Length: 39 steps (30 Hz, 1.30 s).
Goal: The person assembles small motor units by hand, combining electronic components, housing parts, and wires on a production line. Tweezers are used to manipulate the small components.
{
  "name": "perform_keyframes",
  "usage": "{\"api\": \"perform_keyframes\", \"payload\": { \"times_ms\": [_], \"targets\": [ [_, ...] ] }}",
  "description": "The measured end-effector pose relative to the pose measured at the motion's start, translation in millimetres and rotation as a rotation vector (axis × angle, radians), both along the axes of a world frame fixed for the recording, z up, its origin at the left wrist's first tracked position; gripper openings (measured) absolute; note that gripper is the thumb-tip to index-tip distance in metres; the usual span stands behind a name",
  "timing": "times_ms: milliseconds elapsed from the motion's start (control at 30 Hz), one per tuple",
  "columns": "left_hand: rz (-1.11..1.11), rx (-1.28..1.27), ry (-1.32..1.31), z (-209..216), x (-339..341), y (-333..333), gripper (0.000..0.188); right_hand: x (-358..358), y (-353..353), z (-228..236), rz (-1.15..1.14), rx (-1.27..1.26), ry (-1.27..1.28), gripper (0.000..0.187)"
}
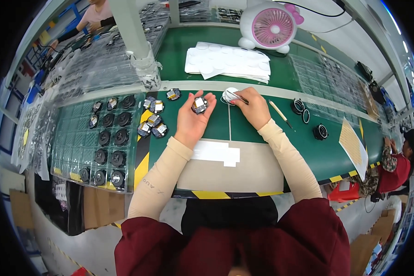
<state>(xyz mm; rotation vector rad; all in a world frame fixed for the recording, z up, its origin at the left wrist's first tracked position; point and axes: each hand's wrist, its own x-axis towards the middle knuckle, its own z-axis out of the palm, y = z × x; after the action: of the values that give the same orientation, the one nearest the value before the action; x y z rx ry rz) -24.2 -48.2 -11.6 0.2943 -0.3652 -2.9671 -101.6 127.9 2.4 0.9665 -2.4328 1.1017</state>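
Note:
My left hand is turned palm up and holds a small round electronic module at its fingers, its black rim and silver parts facing up. Pinched in my right hand is a pair of tweezers. Their tips reach a white round piece lying by the rear edge of the green mat; whether they grip it I cannot tell. Several similar modules lie in a loose group to the left of my left hand. A pen-like tool with a pale handle rests right of my right hand.
On the left stands a clear tray with several round black parts. Black rings and a black round part lie at right, near a tilted label sheet. White sheets and a pink-white fan stand behind. White strips lie on brown board.

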Motion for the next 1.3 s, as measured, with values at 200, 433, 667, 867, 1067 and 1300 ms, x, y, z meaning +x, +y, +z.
{"api": "perform_keyframes", "payload": {
  "times_ms": [200, 433, 667, 867, 1067, 1300],
  "targets": [
    [-0.067, -0.028, 0.009, -4, -1, 0, 0.034, -18, -16, 17, -0.013, -0.040, 0.031, 0.024],
    [-0.126, -0.110, -0.044, 5, 2, 7, 0.025, -90, -4, 50, -0.120, 0.399, -0.067, 0.015],
    [-0.136, -0.114, -0.043, 7, 4, 9, 0.026, -103, -15, 20, 0.039, 0.418, 0.006, 0.016],
    [-0.110, -0.070, -0.042, 7, 5, 8, 0.034, -84, -43, 27, 0.075, 0.375, 0.146, 0.018],
    [0.032, -0.002, 0.005, 4, -2, -10, 0.035, -2, -16, 57, 0.210, 0.207, -0.270, 0.020],
    [0.001, -0.017, 0.008, 6, -1, -2, 0.036, 89, 28, 39, 0.245, 0.454, -0.139, 0.029]
  ]
}}
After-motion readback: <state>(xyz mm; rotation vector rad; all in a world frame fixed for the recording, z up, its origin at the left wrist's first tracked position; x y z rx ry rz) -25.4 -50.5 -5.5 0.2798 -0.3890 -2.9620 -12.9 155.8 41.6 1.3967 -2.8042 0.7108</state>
